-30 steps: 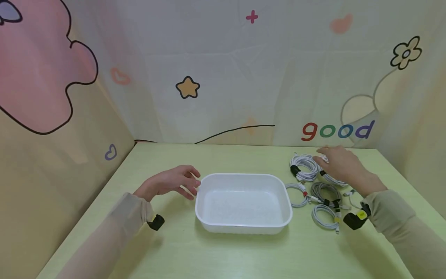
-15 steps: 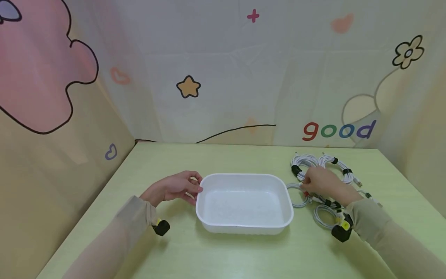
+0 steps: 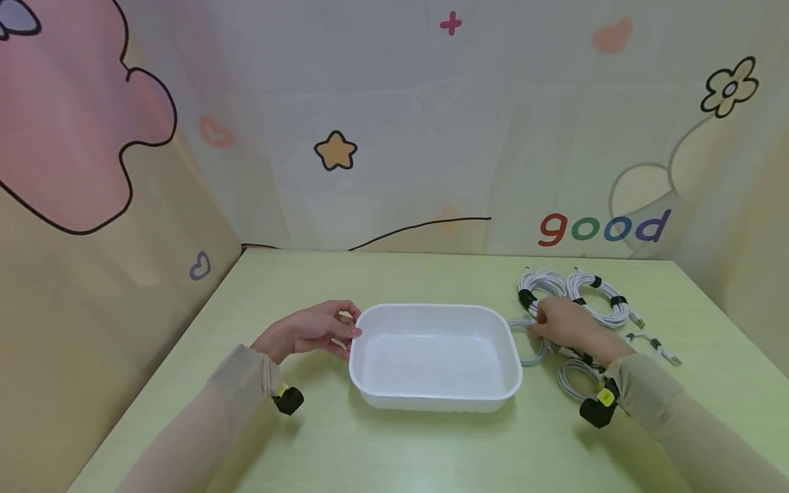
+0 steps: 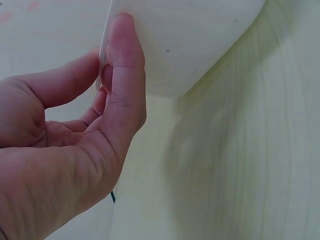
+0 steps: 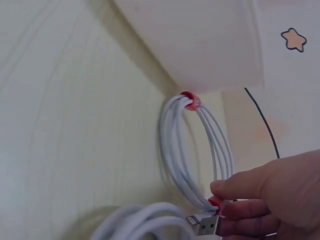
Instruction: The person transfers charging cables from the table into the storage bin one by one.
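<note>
I have the right hand [image 3: 562, 322] pinching the red-banded cable coil [image 5: 169, 142] just right of the white tub [image 3: 431, 404]; whether it is off the bench [image 3: 431, 455] I can't tell. The left hand [image 3: 316, 329] pinches the tub's rim. I judge it early: every coil I see is outside the tub, only this one gripped. In my wrist view its oval stretches from tub to fingers, USB plug [image 5: 208, 226] at the finger end.

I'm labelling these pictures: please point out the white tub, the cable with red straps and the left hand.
White tub [image 3: 435, 359], head view: bare inner floor.
Cable with red straps [image 5: 175, 161], right wrist view: left side of the coil.
Left hand [image 3: 312, 329], head view: middle of the hand.
</note>
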{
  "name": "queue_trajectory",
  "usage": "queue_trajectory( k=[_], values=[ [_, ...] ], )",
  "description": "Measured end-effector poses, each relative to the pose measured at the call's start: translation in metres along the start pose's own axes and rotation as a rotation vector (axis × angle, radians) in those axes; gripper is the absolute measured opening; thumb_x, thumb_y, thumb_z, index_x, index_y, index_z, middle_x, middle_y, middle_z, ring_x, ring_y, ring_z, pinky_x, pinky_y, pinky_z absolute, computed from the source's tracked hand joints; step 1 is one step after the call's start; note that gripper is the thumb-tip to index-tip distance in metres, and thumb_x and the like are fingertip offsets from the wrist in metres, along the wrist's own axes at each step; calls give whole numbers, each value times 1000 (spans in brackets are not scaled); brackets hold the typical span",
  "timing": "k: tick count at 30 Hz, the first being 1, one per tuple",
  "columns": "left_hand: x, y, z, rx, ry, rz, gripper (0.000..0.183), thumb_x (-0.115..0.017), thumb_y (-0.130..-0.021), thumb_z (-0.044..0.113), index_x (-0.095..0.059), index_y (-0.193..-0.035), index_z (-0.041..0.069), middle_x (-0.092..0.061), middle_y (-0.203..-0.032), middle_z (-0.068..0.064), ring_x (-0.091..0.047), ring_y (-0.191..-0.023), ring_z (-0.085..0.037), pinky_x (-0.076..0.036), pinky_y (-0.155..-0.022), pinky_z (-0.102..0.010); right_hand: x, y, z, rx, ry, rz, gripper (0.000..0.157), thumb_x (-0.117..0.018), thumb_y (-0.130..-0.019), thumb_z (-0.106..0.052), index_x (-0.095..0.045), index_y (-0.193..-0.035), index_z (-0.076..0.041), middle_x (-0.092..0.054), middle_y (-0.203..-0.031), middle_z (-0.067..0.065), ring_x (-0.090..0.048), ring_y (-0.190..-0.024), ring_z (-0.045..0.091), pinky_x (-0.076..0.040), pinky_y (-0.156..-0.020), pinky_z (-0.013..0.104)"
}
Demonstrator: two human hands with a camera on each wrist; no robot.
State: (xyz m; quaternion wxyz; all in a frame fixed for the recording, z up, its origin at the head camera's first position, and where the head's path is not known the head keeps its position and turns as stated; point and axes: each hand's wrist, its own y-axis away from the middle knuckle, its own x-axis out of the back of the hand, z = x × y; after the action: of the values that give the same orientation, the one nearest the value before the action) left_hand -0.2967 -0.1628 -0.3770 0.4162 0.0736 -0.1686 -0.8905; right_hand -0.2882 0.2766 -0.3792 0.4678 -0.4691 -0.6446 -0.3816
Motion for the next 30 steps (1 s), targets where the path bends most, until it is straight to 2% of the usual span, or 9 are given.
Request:
queue_trajectory(
  k=[6, 10, 19, 26, 30],
  values=[
    [3, -1, -1, -9, 49, -18, 20, -55, -94, 1, -43, -110, 5, -63, -88, -3, -62, -75, -16, -60, -73, -37, 12, 2, 2, 61, -145, 77, 17, -68, -87, -15, -63, -81, 0, -65, -71, 7, -53, -63, 14, -43, -53, 25],
    [4, -2, -4, -4, 90, -20, 18, -55, -95, 1, -44, -108, 6, -63, -88, -3, -62, -75, -16, -60, -73, -36, 19, 5, 4, 42, -186, 88, 18, -67, -89, -15, -65, -81, 1, -68, -73, 8, -57, -64, 14, -44, -55, 25],
    [3, -3, -8, -13, 127, -35, 18, -55, -94, 0, -44, -107, 6, -62, -87, -3, -61, -74, -15, -60, -72, -36, 40, 10, 4, 10, -142, 145, 20, -66, -89, -15, -68, -83, 4, -69, -72, 9, -60, -64, 15, -45, -56, 27],
    [3, -2, -8, -21, 126, -38, 17, -55, -95, 1, -44, -108, 6, -62, -89, -3, -61, -76, -15, -60, -72, -35, 52, 5, -8, -32, -161, 121, 21, -64, -91, -16, -67, -89, 5, -68, -76, 10, -56, -69, 17, -46, -58, 26],
    [3, -3, -10, -23, 131, -37, 19, -56, -95, 2, -44, -108, 6, -62, -89, -3, -62, -76, -15, -60, -72, -35, 51, 1, -18, -14, -180, 104, 22, -65, -91, -16, -67, -89, 5, -70, -77, 9, -60, -69, 16, -47, -58, 26]
  ],
)
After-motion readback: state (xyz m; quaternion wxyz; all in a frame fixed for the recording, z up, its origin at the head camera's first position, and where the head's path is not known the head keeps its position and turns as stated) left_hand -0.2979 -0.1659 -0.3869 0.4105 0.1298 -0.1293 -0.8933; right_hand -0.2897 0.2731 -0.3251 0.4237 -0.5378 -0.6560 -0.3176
